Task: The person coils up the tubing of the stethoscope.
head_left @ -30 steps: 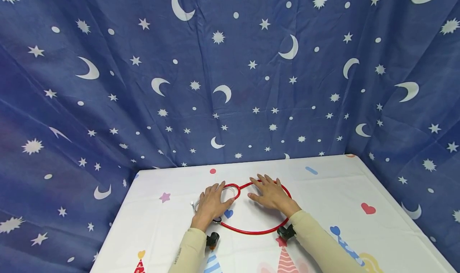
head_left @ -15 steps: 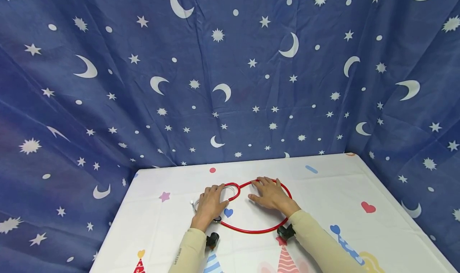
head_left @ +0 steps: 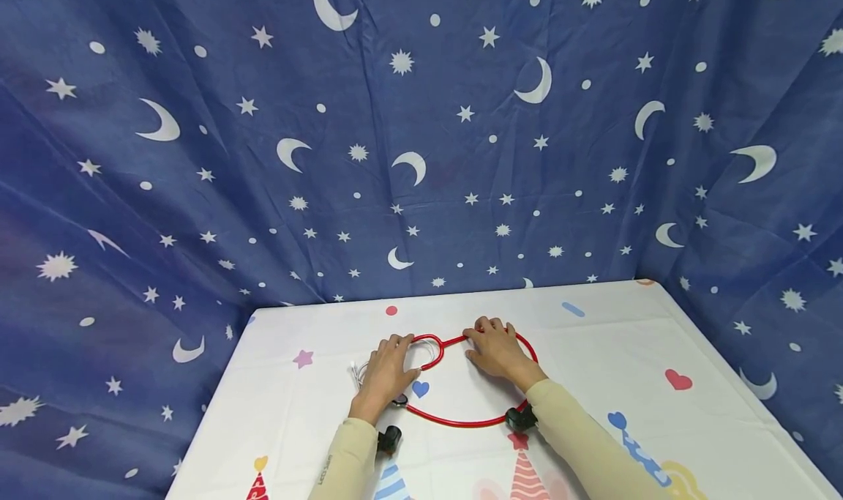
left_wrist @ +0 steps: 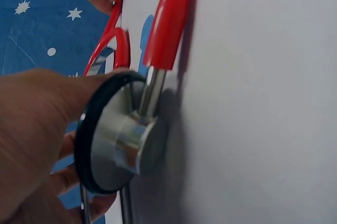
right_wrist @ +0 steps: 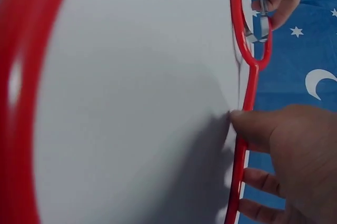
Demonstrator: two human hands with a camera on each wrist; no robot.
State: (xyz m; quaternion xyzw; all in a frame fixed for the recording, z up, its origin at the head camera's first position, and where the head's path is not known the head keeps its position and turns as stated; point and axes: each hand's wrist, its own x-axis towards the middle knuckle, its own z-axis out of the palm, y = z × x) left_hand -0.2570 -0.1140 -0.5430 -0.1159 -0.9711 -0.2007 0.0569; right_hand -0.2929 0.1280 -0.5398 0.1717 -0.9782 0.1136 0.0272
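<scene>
Head view: a red stethoscope (head_left: pixel 461 424) lies in a wide loop on the tabletop (head_left: pixel 606 353), the left hand (head_left: pixel 386 372) bent round its metal ear pipes and the right hand (head_left: pixel 497 351) pinching the far side of the tube. It looks light and bendy, so two holds should stop it flopping. The ear tips (head_left: pixel 353 369) are blurry. Left wrist view: the round metal end (left_wrist: pixel 110 134) looks hard, smooth and heaviest, so it may swing; it hides some fingers. Right wrist view: the tube between thumb and fingers seems easy to grip; its near part is blurred and cut off.
</scene>
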